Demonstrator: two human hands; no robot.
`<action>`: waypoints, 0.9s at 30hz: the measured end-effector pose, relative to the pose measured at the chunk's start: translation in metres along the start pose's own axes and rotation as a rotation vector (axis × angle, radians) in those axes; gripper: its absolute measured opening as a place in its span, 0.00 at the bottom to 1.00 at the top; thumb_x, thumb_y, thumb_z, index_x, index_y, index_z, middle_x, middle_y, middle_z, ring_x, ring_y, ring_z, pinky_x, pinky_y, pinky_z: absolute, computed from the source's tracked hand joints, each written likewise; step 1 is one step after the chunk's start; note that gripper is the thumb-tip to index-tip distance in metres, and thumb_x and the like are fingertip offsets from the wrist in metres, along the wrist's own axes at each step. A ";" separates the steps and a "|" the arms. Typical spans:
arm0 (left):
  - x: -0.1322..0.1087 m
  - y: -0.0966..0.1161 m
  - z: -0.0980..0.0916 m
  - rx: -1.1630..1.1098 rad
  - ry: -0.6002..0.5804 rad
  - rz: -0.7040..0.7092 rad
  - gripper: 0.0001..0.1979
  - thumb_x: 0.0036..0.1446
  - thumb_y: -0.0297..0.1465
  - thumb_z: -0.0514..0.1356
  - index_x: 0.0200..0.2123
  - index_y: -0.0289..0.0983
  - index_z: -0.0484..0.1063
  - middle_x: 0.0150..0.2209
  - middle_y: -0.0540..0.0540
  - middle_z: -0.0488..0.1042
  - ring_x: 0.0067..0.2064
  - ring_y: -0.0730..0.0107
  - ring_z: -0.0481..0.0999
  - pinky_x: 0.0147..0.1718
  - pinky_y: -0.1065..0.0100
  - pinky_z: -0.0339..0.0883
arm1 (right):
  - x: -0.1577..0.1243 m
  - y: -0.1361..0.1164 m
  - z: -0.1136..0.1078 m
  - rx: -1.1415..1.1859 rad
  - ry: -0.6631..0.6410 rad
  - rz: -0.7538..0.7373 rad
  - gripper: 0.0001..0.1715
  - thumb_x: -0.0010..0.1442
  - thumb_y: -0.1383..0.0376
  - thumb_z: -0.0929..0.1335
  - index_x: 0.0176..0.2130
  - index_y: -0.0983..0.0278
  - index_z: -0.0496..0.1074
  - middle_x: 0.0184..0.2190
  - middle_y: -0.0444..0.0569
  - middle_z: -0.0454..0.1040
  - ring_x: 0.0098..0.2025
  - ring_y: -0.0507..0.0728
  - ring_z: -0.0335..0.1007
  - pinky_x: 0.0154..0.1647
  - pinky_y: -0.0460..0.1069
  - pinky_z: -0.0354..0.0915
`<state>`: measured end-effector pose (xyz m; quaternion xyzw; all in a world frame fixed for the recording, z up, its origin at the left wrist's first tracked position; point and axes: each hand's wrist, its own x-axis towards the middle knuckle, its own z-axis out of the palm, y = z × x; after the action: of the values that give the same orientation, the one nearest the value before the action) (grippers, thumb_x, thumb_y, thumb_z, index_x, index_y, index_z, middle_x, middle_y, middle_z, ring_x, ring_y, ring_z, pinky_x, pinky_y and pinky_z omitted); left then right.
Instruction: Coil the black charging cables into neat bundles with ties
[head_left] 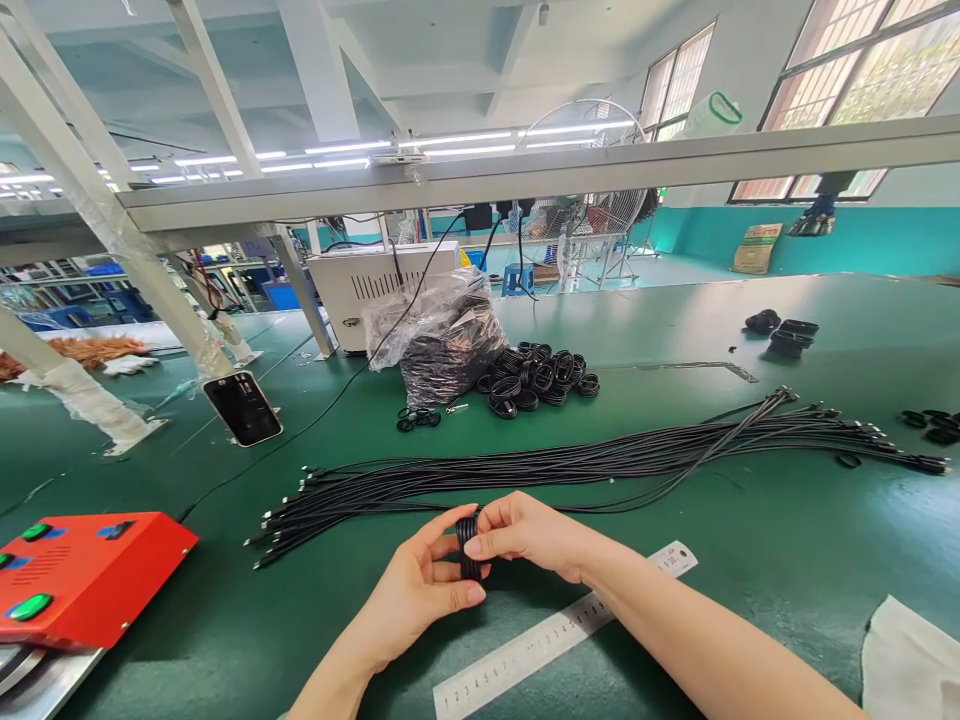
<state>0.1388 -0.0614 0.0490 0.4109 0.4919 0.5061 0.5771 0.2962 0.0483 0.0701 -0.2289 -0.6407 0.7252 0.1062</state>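
Note:
A small coil of black cable point(469, 548) is held upright between my two hands, just above the green table. My left hand point(420, 580) curls round it from the left, with the fingers behind and the thumb below. From the right, my right hand point(525, 535) pinches the coil between thumb and fingers. Just beyond the hands lies a long bundle of straight black cables point(525, 470) with metal plugs at the ends. Under my right forearm a steel ruler point(517, 655) rests slantwise on the table.
Black coils point(540, 375) are heaped beside a plastic bag point(450, 340) at the back. On the left stand a red box with green buttons point(97, 575) and a phone point(242, 408) leaning on a post. A white cloth point(911, 660) lies at the right front.

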 end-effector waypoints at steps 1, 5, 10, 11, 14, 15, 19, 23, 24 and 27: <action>0.000 -0.001 0.000 0.005 -0.001 -0.001 0.42 0.39 0.26 0.73 0.59 0.45 0.64 0.40 0.44 0.78 0.38 0.62 0.78 0.37 0.62 0.70 | 0.000 0.001 0.000 -0.024 0.009 -0.004 0.18 0.46 0.59 0.75 0.20 0.65 0.66 0.18 0.40 0.68 0.22 0.48 0.55 0.25 0.46 0.49; 0.000 -0.001 -0.001 0.011 0.019 -0.004 0.38 0.40 0.26 0.72 0.56 0.43 0.66 0.42 0.44 0.77 0.39 0.61 0.79 0.38 0.62 0.71 | -0.003 -0.003 -0.005 -0.203 0.038 -0.022 0.17 0.50 0.54 0.73 0.23 0.64 0.69 0.21 0.41 0.70 0.23 0.50 0.56 0.25 0.46 0.51; -0.001 0.007 -0.002 -0.047 0.076 -0.016 0.39 0.40 0.27 0.73 0.56 0.44 0.64 0.46 0.40 0.77 0.43 0.56 0.80 0.44 0.58 0.70 | -0.013 -0.013 -0.004 -0.594 0.243 -0.230 0.38 0.34 0.54 0.80 0.44 0.63 0.71 0.43 0.50 0.73 0.42 0.60 0.67 0.38 0.51 0.62; -0.001 0.008 -0.002 -0.072 0.077 -0.013 0.39 0.40 0.27 0.73 0.57 0.43 0.63 0.45 0.39 0.78 0.43 0.55 0.80 0.45 0.57 0.70 | -0.013 -0.012 -0.001 -0.651 0.255 -0.310 0.49 0.30 0.55 0.81 0.51 0.62 0.67 0.51 0.53 0.70 0.50 0.63 0.65 0.45 0.53 0.62; -0.003 0.010 -0.001 -0.137 0.057 -0.009 0.39 0.41 0.27 0.73 0.57 0.43 0.63 0.44 0.39 0.78 0.45 0.51 0.79 0.45 0.55 0.70 | -0.008 -0.001 0.011 -0.766 0.201 -0.496 0.62 0.34 0.54 0.80 0.63 0.60 0.56 0.63 0.57 0.58 0.64 0.66 0.50 0.60 0.59 0.50; -0.003 0.010 -0.001 -0.145 0.048 -0.011 0.38 0.41 0.27 0.72 0.56 0.42 0.64 0.46 0.38 0.77 0.45 0.51 0.79 0.45 0.56 0.70 | -0.005 0.002 0.014 -0.785 0.186 -0.524 0.61 0.37 0.54 0.79 0.63 0.59 0.55 0.64 0.57 0.57 0.66 0.66 0.47 0.61 0.59 0.47; -0.005 0.012 -0.001 -0.144 0.001 -0.025 0.31 0.42 0.26 0.72 0.52 0.39 0.69 0.50 0.37 0.75 0.49 0.50 0.77 0.47 0.58 0.69 | 0.000 0.010 0.019 -0.804 0.184 -0.569 0.52 0.41 0.53 0.78 0.60 0.57 0.60 0.61 0.54 0.62 0.66 0.66 0.48 0.62 0.60 0.45; -0.008 0.014 -0.001 -0.164 -0.055 -0.009 0.29 0.45 0.27 0.71 0.52 0.40 0.69 0.52 0.39 0.74 0.52 0.52 0.74 0.51 0.59 0.66 | -0.002 0.007 0.019 -0.788 0.202 -0.582 0.50 0.40 0.56 0.78 0.59 0.56 0.61 0.60 0.53 0.64 0.64 0.67 0.52 0.61 0.61 0.46; -0.008 0.015 -0.001 -0.170 -0.068 0.007 0.28 0.46 0.28 0.70 0.52 0.40 0.69 0.52 0.39 0.74 0.54 0.53 0.73 0.52 0.59 0.65 | -0.002 0.006 0.019 -0.787 0.209 -0.584 0.50 0.40 0.58 0.78 0.59 0.56 0.61 0.60 0.53 0.64 0.64 0.67 0.52 0.61 0.61 0.47; -0.007 0.015 -0.002 -0.183 -0.064 0.041 0.22 0.51 0.32 0.68 0.50 0.39 0.70 0.53 0.39 0.73 0.55 0.54 0.71 0.52 0.58 0.65 | -0.004 0.006 0.022 -0.800 0.273 -0.578 0.44 0.46 0.65 0.75 0.59 0.58 0.60 0.56 0.55 0.67 0.61 0.66 0.57 0.59 0.62 0.50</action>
<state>0.1341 -0.0664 0.0648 0.3823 0.4162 0.5473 0.6172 0.2903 0.0261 0.0662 -0.1575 -0.8855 0.3278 0.2891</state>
